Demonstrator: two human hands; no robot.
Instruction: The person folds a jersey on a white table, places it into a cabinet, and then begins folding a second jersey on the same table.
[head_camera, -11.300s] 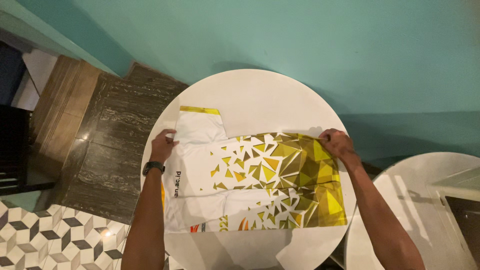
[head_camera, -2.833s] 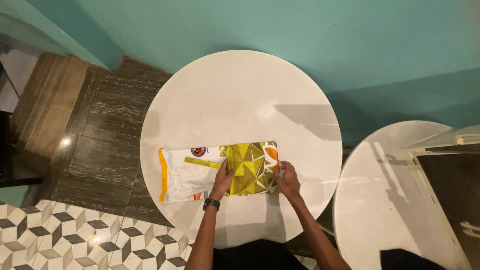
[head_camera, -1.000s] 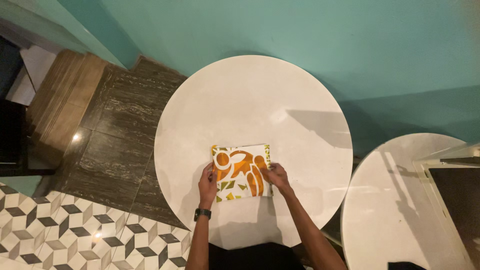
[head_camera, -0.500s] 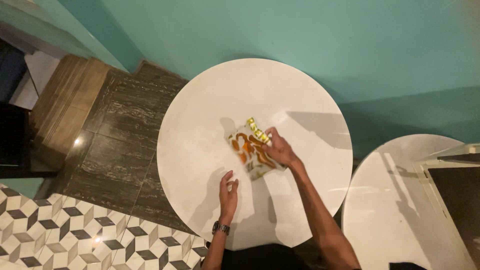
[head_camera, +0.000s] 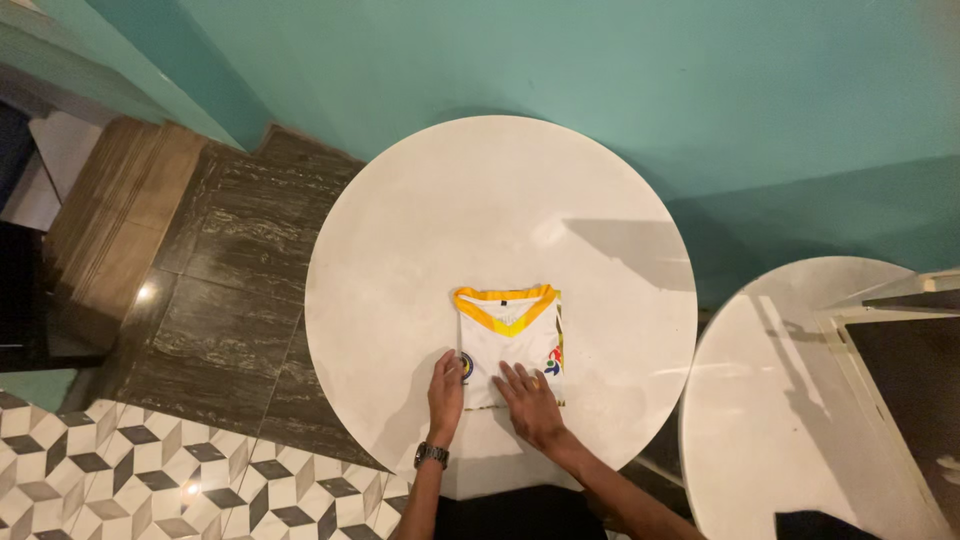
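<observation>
A folded white shirt (head_camera: 507, 335) with a yellow-orange V-collar lies face up on the round white table (head_camera: 420, 220), near its front edge. My left hand (head_camera: 445, 385), with a dark watch on the wrist, rests flat on the shirt's lower left corner. My right hand (head_camera: 530, 403) lies palm down with fingers spread on the shirt's lower right part. Small coloured badges show on the shirt beside both hands.
A second round white table (head_camera: 770, 400) stands to the right, with a dark framed object (head_camera: 905, 370) on it. A teal wall (head_camera: 560, 60) runs behind. Dark stone floor (head_camera: 220, 290) and patterned tiles (head_camera: 130, 470) lie to the left, with wooden steps (head_camera: 110, 220) beyond.
The folded shirt was lifted and turned over by my right hand; it now lies collar side up, and both hands press flat on its lower edge.
</observation>
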